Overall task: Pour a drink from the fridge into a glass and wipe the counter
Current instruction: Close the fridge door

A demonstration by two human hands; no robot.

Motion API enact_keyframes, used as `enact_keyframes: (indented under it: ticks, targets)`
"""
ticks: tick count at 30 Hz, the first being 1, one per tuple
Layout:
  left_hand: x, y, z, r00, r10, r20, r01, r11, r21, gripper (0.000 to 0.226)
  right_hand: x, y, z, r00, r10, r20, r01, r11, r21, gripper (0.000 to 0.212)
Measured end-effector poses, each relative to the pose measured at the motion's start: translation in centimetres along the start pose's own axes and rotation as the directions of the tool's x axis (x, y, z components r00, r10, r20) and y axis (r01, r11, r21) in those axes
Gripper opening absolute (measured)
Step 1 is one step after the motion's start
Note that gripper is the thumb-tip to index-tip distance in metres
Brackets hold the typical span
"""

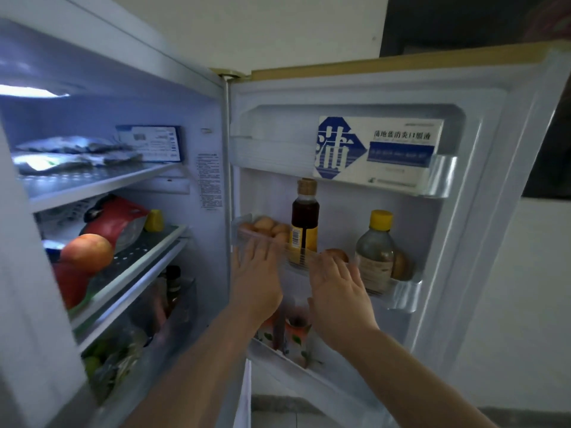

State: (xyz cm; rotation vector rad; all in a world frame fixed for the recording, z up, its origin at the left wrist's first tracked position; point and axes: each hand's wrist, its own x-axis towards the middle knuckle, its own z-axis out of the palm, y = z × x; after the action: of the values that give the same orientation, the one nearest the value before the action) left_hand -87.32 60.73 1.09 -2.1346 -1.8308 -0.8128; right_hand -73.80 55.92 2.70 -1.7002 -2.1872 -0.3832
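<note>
The fridge stands open, its door (482, 211) swung to the right. Drink cartons (296, 338) with orange fruit print stand in the lowest door rack, partly hidden behind my hands. My left hand (256, 282) and my right hand (340, 291) are both raised, fingers spread, in front of the middle door rack (398, 291), above the cartons. Neither hand holds anything. The middle rack carries a dark bottle (304, 220) with a cork-coloured cap and a bottle (375, 251) with a yellow cap. No glass is in view.
Eggs (265, 227) sit in the middle rack's left end. A blue-and-white box (377, 149) fills the top door rack. Inside the fridge are foil packs (74, 152), a red bag (117, 217), an apple (86, 251) and a drawer of vegetables (117, 356).
</note>
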Motion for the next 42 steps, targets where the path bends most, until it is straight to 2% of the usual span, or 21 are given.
enact_keyframes:
  ticks: [2,5,7,9,13,15,17,19,21,24,28,35,42]
  targets:
    - [-2.1,0.0,-1.4,0.999,-0.024,-0.036,0.025,0.999,0.027,0.065,-1.7,-1.2,-1.3,0.996,-0.074,-0.054,0.079,0.993,0.084,0.069]
    - [-5.2,0.1,-3.9,0.993,-0.033,-0.111,0.041,0.997,0.07,0.065,-5.1,-2.2,-3.7,0.942,-0.165,-0.294,0.203,0.974,0.104,0.066]
    - [-7.1,0.0,-5.3,0.988,-0.028,-0.155,0.052,0.987,0.153,0.066,-7.0,-1.7,-5.2,0.83,-0.201,-0.521,0.27,0.961,0.059,0.053]
    - [-8.8,-0.1,-6.8,0.978,-0.033,-0.208,0.074,0.978,0.193,0.066,-8.4,-0.6,-7.3,0.707,-0.158,-0.689,0.256,0.966,0.041,0.049]
    - [-12.0,0.2,-10.3,0.938,-0.006,-0.346,0.1,0.962,0.254,0.064,-10.2,0.9,-11.2,0.563,-0.018,-0.826,0.161,0.983,0.089,0.052]
    - [-13.3,0.0,-11.7,0.93,-0.008,-0.367,0.12,0.952,0.282,0.065,-10.5,1.1,-12.2,0.575,0.036,-0.817,0.155,0.976,0.152,0.054]
    - [-14.3,-0.5,-12.9,0.923,-0.014,-0.385,0.136,0.946,0.293,0.066,-10.2,0.5,-12.4,0.685,0.072,-0.725,0.14,0.964,0.228,0.058]
    - [-15.1,-1.3,-14.2,0.908,-0.034,-0.418,0.162,0.948,0.273,0.064,-9.6,-0.7,-12.1,0.793,0.028,-0.609,0.153,0.958,0.243,0.06]
    - [-15.5,-2.1,-15.4,0.891,-0.051,-0.45,0.187,0.947,0.263,0.062,-8.9,-2.4,-11.4,0.827,-0.068,-0.558,0.218,0.954,0.207,0.061]
    - [-16.0,-3.4,-16.9,0.876,-0.061,-0.478,0.223,0.931,0.288,0.065,-8.1,-5.7,-10.9,0.781,-0.178,-0.598,0.308,0.944,0.122,0.062]
    - [-16.3,-5.0,-18.6,0.877,-0.133,-0.462,0.289,0.914,0.285,0.067,-7.1,-9.9,-10.3,0.701,-0.219,-0.678,0.399,0.909,0.119,0.06]
    - [-17.3,-7.9,-19.6,0.89,-0.169,-0.423,0.283,0.933,0.223,0.089,-5.7,-14.5,-9.7,0.662,-0.269,-0.7,0.474,0.873,0.113,0.058]
    - [-17.4,-9.3,-19.7,0.914,-0.151,-0.376,0.256,0.935,0.246,0.079,-4.7,-17.7,-9.3,0.654,-0.291,-0.698,0.514,0.848,0.128,0.054]
